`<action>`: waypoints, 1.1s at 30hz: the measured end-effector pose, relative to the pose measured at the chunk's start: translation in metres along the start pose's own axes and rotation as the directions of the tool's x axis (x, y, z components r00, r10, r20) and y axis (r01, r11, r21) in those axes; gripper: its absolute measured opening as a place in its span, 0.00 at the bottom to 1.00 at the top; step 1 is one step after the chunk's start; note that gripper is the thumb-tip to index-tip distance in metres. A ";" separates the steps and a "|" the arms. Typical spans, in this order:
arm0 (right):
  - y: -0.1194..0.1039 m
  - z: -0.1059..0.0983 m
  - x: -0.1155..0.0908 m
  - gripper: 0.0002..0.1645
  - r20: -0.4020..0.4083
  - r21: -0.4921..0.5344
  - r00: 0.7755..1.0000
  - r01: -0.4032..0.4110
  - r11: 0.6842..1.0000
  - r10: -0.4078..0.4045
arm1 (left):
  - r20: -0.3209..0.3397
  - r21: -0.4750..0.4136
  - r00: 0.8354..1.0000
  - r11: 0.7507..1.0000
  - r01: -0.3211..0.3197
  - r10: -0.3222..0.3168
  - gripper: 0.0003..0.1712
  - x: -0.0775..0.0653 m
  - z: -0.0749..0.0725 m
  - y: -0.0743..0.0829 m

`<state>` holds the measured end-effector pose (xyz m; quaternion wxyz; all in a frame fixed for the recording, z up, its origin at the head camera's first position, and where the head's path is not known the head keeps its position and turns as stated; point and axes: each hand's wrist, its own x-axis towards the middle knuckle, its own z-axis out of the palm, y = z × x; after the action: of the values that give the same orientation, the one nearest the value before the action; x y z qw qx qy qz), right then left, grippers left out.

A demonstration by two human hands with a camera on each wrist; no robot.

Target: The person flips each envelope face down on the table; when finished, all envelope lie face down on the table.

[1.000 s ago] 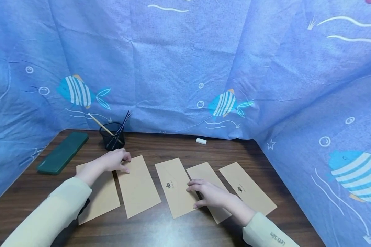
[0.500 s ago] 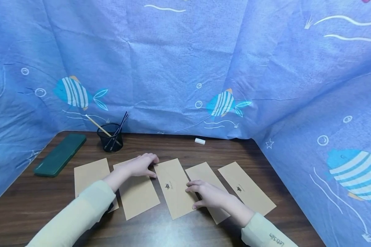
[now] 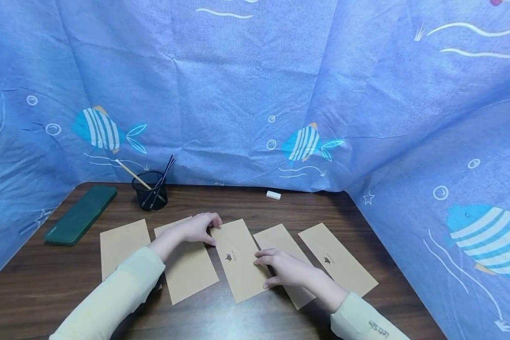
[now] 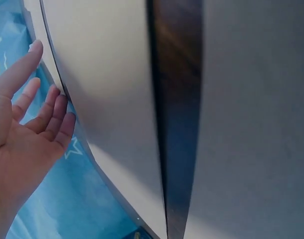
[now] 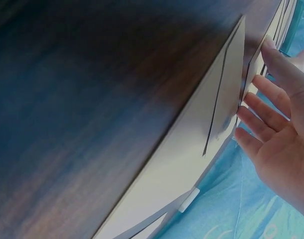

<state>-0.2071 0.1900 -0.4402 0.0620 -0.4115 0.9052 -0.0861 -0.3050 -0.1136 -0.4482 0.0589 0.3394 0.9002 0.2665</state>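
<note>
Several tan paper envelopes lie side by side in a slanted row. My left hand [image 3: 199, 228] reaches over the second envelope [image 3: 189, 278] from the left, its fingertips at the upper left edge of the middle envelope [image 3: 238, 271], which bears a small dark crown print. At that envelope's right edge rest the fingertips of my right hand [image 3: 284, 268], whose palm hovers over the fourth envelope [image 3: 280, 238]. Both the left hand [image 4: 32, 129] and right hand [image 5: 281, 129] have relaxed, slightly bent fingers in the wrist views; neither grips anything. My left sleeve partly covers the leftmost envelope [image 3: 123, 243].
Another crown-printed envelope [image 3: 340, 259] lies at the far right. Behind the row stand a black mesh pen cup [image 3: 150, 196] and a white eraser [image 3: 274, 194]. A green case [image 3: 80, 215] lies at left. Blue fish-print curtain [image 3: 221, 94] encloses the brown table [image 3: 221, 200].
My left hand has moved right, from the second envelope's upper left edge to the middle envelope's. The right hand stays at the middle envelope's right edge. The head view has shifted slightly.
</note>
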 end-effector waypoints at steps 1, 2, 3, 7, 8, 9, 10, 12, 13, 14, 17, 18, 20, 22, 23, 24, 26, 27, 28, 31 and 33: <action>0.000 0.000 0.000 0.34 0.001 0.001 1.000 0.000 1.000 0.000 | 0.001 -0.004 1.000 1.000 0.006 -0.006 0.28 0.000 0.000 -0.001; 0.001 0.000 0.000 0.34 0.003 0.002 1.000 -0.001 1.000 0.001 | 0.001 -0.008 1.000 1.000 0.009 -0.009 0.28 0.000 0.000 -0.003; 0.001 0.000 0.001 0.34 0.005 0.001 1.000 -0.001 1.000 0.001 | 0.002 -0.013 1.000 1.000 0.014 -0.014 0.27 0.000 0.000 -0.004; 0.002 -0.001 0.001 0.34 0.010 0.004 1.000 0.003 1.000 -0.003 | 0.007 -0.026 1.000 1.000 -0.008 0.008 0.24 0.001 -0.001 -0.005; 0.002 -0.001 0.001 0.34 0.012 0.005 1.000 0.004 1.000 -0.004 | 0.011 -0.030 1.000 0.999 -0.010 0.011 0.24 0.001 -0.001 -0.005; 0.002 -0.001 0.001 0.34 0.013 0.006 1.000 0.005 1.000 -0.005 | 0.016 -0.030 1.000 1.000 -0.010 0.011 0.23 0.001 -0.002 -0.005; 0.002 -0.001 0.001 0.34 0.015 0.006 1.000 0.004 1.000 -0.004 | 0.022 -0.025 1.000 1.000 -0.010 0.011 0.23 0.002 -0.002 -0.005; 0.001 -0.002 0.001 0.34 0.019 0.005 1.000 0.000 1.000 -0.001 | 0.038 -0.014 0.999 1.000 -0.009 0.010 0.24 0.002 -0.003 -0.005; 0.001 -0.002 0.002 0.34 0.021 0.003 1.000 -0.001 1.000 0.001 | 0.044 -0.009 0.999 1.000 -0.014 0.015 0.24 0.002 -0.004 -0.005; 0.000 -0.002 0.002 0.34 0.024 0.002 1.000 -0.003 1.000 0.003 | 0.052 -0.006 0.999 1.000 -0.016 0.017 0.24 0.002 -0.004 -0.005; -0.002 -0.005 0.003 0.34 0.033 -0.004 0.999 -0.005 1.000 0.005 | 0.064 0.009 0.996 0.998 -0.061 0.061 0.24 0.001 -0.006 -0.005; -0.002 -0.006 0.003 0.34 0.038 -0.006 0.999 -0.006 1.000 0.006 | 0.063 0.015 0.995 0.997 -0.076 0.075 0.23 0.001 -0.007 -0.005; -0.003 -0.007 0.004 0.34 0.050 -0.008 0.999 -0.008 1.000 0.009 | 0.058 0.027 0.994 0.995 -0.096 0.094 0.22 0.001 -0.008 -0.004; -0.004 -0.008 0.004 0.34 0.064 -0.014 0.998 -0.008 1.000 0.009 | 0.051 0.034 0.993 0.994 -0.104 0.102 0.21 0.000 -0.009 -0.002; -0.004 -0.009 0.004 0.34 0.071 -0.017 0.997 -0.008 1.000 0.009 | 0.047 0.040 0.993 0.993 -0.107 0.106 0.20 0.000 -0.010 -0.001; -0.004 -0.009 0.003 0.34 0.073 -0.019 0.997 -0.003 1.000 0.004 | 0.048 0.038 0.994 0.994 -0.102 0.100 0.20 -0.001 -0.011 0.000; -0.004 -0.010 0.003 0.35 0.073 -0.021 0.997 0.011 1.000 -0.010 | 0.054 0.030 0.994 0.995 -0.095 0.094 0.20 -0.002 -0.012 0.002; -0.005 -0.011 0.003 0.35 0.067 -0.017 0.998 0.023 1.000 -0.022 | 0.058 0.031 0.994 0.995 -0.091 0.090 0.20 -0.002 -0.013 0.002; -0.005 -0.011 0.003 0.34 0.060 -0.007 0.998 0.031 0.999 -0.031 | 0.063 0.024 0.995 0.996 -0.085 0.083 0.19 -0.002 -0.014 0.003; -0.008 -0.015 0.002 0.34 0.022 0.036 0.998 0.061 0.997 -0.062 | 0.064 0.008 0.994 0.996 -0.088 0.087 0.18 -0.003 -0.018 0.004; -0.011 -0.019 0.003 0.34 0.000 0.067 0.997 0.073 0.995 -0.073 | 0.059 -0.002 0.993 0.995 -0.104 0.103 0.17 -0.002 -0.020 0.004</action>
<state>-0.2045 0.1830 -0.4196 0.0738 -0.4420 0.8862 -0.1178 -0.3067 -0.1214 -0.4289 0.0715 0.3934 0.8794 0.2584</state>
